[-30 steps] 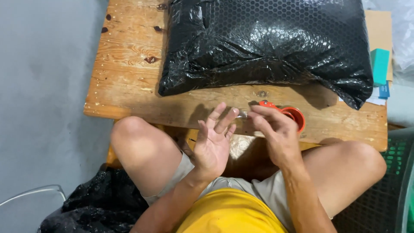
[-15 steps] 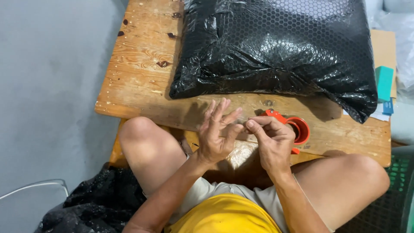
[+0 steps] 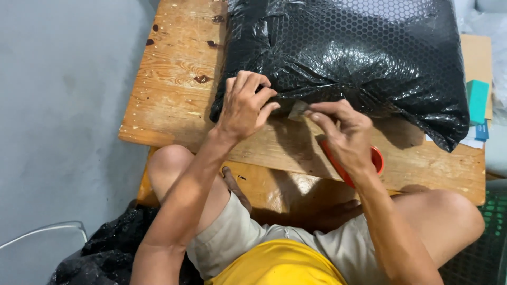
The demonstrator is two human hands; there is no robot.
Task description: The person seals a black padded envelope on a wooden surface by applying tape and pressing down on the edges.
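Note:
A large parcel wrapped in black bubble wrap (image 3: 359, 53) lies on a low wooden table (image 3: 174, 79). My left hand (image 3: 244, 105) presses on the parcel's near left edge with curled fingers. My right hand (image 3: 343, 132) pinches a small strip of clear tape (image 3: 297, 110) at the parcel's near edge, close to the left fingertips. An orange tape dispenser (image 3: 376, 161) sits on the table just under my right wrist, mostly hidden by the hand.
A teal box (image 3: 477, 100) and a cardboard piece (image 3: 475, 50) lie at the table's right end. A green crate (image 3: 488, 232) stands at the right, a heap of black wrap (image 3: 100, 258) lies on the floor at the lower left, and a grey floor (image 3: 58, 105) stretches left.
Both hands moved forward from the table's near edge up to the parcel's edge. The left hand went from open fingers to pressing the wrap, and the right brought the tape strip along.

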